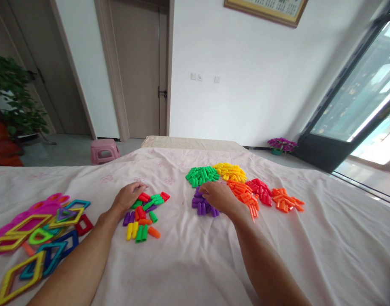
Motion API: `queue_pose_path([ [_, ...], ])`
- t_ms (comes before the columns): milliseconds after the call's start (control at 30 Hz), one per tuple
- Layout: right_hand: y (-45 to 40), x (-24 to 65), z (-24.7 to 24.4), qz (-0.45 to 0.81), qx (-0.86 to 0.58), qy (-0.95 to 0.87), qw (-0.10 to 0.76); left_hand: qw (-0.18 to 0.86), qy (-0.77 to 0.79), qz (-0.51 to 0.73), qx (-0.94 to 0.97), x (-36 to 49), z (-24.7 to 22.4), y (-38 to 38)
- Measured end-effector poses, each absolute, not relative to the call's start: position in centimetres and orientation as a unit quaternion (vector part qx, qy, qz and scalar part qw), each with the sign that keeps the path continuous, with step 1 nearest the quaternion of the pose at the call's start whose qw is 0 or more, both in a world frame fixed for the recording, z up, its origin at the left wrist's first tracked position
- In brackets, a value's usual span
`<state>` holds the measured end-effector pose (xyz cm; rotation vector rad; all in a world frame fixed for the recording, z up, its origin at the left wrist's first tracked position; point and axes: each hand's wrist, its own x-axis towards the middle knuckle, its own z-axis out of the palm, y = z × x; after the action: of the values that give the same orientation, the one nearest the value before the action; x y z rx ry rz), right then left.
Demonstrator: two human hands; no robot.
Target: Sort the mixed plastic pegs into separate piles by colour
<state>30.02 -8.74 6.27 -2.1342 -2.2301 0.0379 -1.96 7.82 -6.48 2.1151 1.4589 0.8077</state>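
My left hand (pixel 128 196) hovers at the back left edge of a small mixed pile of plastic pegs (pixel 148 205), its fingers loosely bent and apart. Red, green, purple, yellow and orange pieces lie in that pile, some side by side in pairs. Over the heap of purple pegs (pixel 204 208) is my right hand (pixel 218 195), fingers curled down and drawn together at the heap's back edge. Whatever is between those fingertips is hidden. Green pegs (pixel 202 175) lie just behind this hand, and orange pegs (pixel 245 194) beside it on the right.
Yellow pegs (pixel 230 171), red pegs (pixel 260 191) and a second orange heap (pixel 286 199) lie farther back and right. Flat magnetic-looking frames (pixel 24 270) overlap at the left. A pale cloth (pixel 188 272) covers the table. A pink stool (pixel 105 151) stands beyond.
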Motion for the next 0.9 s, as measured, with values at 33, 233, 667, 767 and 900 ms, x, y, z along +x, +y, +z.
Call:
queue_pose_path([
  [33,-8.8,29.7,6.3,0.013,-0.689,-0.724,0.024,0.237,0.508,0.283,0.778,-1.5,-6.2,7.5],
  [233,-8.5,28.3,5.4,0.015,-0.670,-0.742,0.026,0.250,0.398,0.246,0.848,0.8,-5.3,6.2],
  [667,-6.0,22.7,-3.2,0.013,-0.507,-0.850,0.142,0.387,0.344,0.248,0.819,1.4,-4.6,5.1],
  [767,-5.8,22.2,-3.1,0.007,-0.537,-0.833,0.131,0.429,0.381,0.292,0.765,1.1,-5.0,5.4],
  [900,-6.2,21.6,-2.3,-0.022,-0.574,-0.814,0.093,0.399,0.450,0.376,0.705,0.2,-5.9,6.3],
])
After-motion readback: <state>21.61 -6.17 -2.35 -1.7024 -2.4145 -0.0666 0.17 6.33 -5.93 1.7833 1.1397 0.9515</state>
